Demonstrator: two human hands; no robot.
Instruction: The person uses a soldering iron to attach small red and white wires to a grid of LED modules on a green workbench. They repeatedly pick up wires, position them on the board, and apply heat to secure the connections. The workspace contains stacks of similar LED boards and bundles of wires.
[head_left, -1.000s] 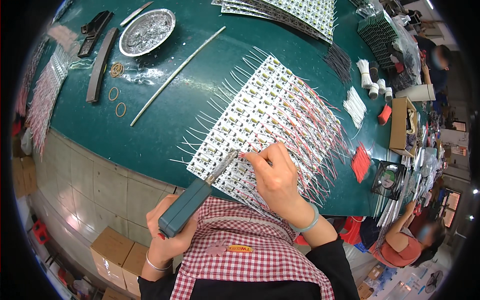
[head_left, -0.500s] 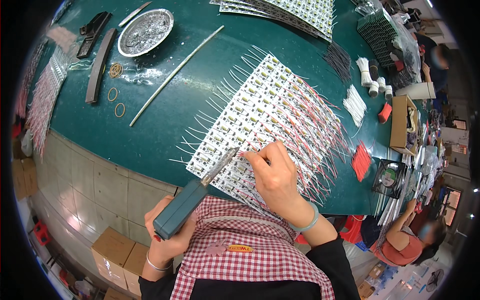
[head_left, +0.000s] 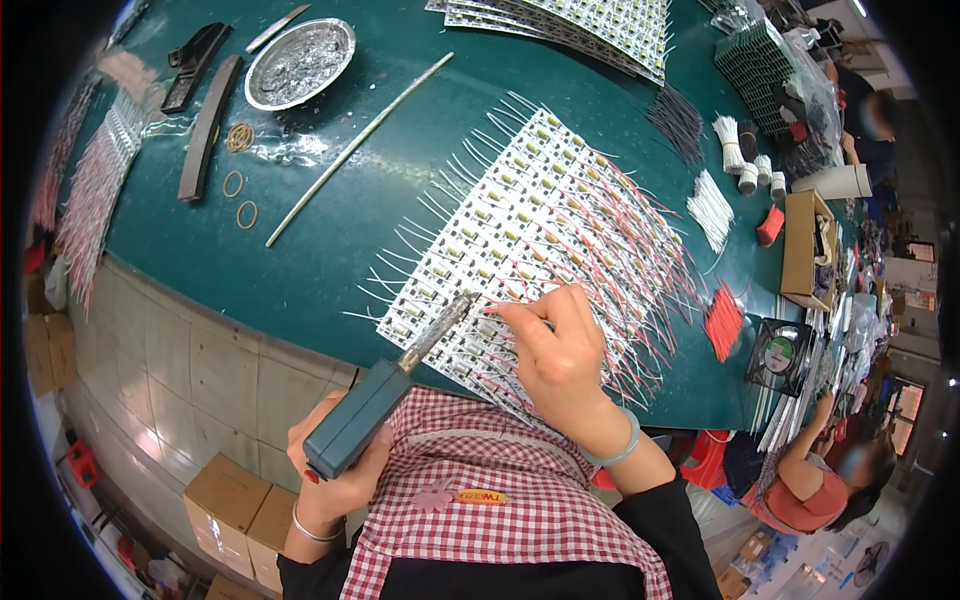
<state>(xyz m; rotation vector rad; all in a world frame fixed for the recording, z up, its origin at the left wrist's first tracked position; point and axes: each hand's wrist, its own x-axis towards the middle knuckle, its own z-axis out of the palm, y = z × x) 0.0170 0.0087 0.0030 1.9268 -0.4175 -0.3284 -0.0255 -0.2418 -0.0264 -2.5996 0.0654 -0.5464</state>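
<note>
My left hand [head_left: 345,488] is wrapped round the dark green handle of a soldering iron [head_left: 357,420]. Its metal tip points up and right, over a large sheet of small white circuit boards [head_left: 440,270] at the table's near edge. Just right of that tip, my right hand [head_left: 565,362] has thumb and forefinger pinched on a thin red wire [head_left: 491,310]. Whether the tip touches the board or the wire, I cannot tell. White wires stick out along the sheet's left edge, while red and white ones cover its right part.
A metal bowl of solder scraps [head_left: 300,65], a pale rod [head_left: 360,150] and rubber bands [head_left: 240,138] lie at left. More board sheets [head_left: 560,25] are stacked at the far edge. Bundles of red wires [head_left: 723,322] and white wires [head_left: 710,210] lie right. Two other people sit farther right.
The view has shifted slightly, so the table items appear a little farther right. My right hand has moved slightly right. The soldering iron stays close to its fingertips.
</note>
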